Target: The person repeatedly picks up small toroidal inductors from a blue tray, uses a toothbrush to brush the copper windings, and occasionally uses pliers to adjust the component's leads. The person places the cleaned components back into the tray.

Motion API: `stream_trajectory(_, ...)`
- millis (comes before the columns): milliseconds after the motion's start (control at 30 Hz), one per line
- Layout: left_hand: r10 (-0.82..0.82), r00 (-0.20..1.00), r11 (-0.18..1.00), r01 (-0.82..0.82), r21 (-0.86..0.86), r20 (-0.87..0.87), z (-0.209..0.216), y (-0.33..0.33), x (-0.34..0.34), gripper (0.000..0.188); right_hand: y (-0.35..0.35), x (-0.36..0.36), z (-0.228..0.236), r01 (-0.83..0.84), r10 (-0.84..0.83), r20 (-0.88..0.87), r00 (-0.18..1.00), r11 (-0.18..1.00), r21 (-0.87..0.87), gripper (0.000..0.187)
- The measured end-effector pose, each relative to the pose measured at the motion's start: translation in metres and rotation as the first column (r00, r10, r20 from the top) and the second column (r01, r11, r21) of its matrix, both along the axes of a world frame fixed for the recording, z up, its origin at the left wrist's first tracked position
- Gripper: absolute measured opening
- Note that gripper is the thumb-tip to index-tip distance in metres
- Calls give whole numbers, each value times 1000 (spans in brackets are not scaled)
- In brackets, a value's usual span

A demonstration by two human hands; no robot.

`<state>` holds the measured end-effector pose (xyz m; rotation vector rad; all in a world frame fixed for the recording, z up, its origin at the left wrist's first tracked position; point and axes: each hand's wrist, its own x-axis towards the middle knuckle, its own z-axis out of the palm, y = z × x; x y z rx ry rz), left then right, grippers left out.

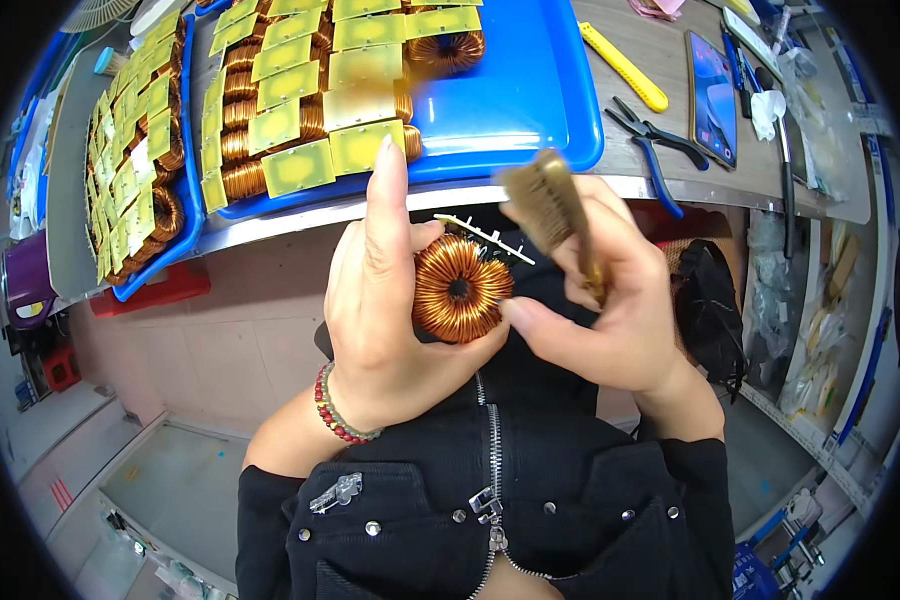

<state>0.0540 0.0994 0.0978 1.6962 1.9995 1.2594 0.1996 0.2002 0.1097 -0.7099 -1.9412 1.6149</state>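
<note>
My left hand [370,310] grips a ring-shaped copper coil [435,275] in front of my chest, its index finger pointing up. A thin pale board [490,238] with small pins sits along the coil's upper side, seen edge-on and tilted. In my right hand [625,300] is a brush [548,200] with a curved brownish handle and short bristles, somewhat smeared by motion. The bristles are raised above the board and apart from it. My right thumb tip is beside the coil's right edge.
On the table, a blue tray [515,110] holds rows of coils with yellow-green boards. A second blue tray [192,185] of the same stands to its left. A yellow utility knife [625,67], pliers [660,140] and a phone [712,100] lie at the right.
</note>
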Motion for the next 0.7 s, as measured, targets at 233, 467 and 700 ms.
stream_trajectory(233, 24, 998, 988, -16, 152, -53, -13, -2, 2, 91, -9, -15, -15, -14, 14, -8, 1000, 1000, 20, 37)
stream_trajectory(467, -8, 993, 984, 29, 179, -117, -20, -1, 0, 88, -15, -16, -24, 48, -45, -31, 998, 995, 84, 30)
stream_trajectory(700, -1, 999, 1000, 0, -10, -46, -13, -14, 1, 101, -14, 4, -19, 249, -245, -226, 943, 968, -11, 43)
